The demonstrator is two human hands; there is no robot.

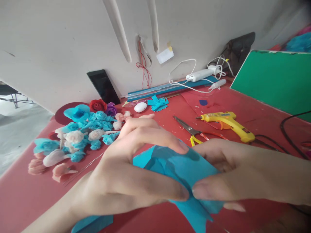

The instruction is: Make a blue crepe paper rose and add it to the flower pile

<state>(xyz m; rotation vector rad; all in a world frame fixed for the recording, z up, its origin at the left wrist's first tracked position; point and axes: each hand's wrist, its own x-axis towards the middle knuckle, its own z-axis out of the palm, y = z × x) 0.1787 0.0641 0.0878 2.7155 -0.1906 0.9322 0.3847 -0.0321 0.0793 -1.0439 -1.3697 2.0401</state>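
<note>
Both hands pinch one folded piece of blue crepe paper [170, 161] in front of me, above the red table. My left hand [131, 165] has its thumb on the near face and its index finger over the top edge. My right hand [233, 171] grips the other side, its thumb tip close to the left thumb; its other fingers are mostly hidden behind the paper. Below my left wrist lies another blue paper piece [93, 223], partly cut off by the frame edge.
Several blue, white and pink paper flowers [77, 136] cover the table's left. Beyond my hands lie scissors [190, 127], a yellow glue gun [228, 124] and blue paper strips [157, 103]. A phone [104, 86] leans on the wall; a green board [274, 84] stands right.
</note>
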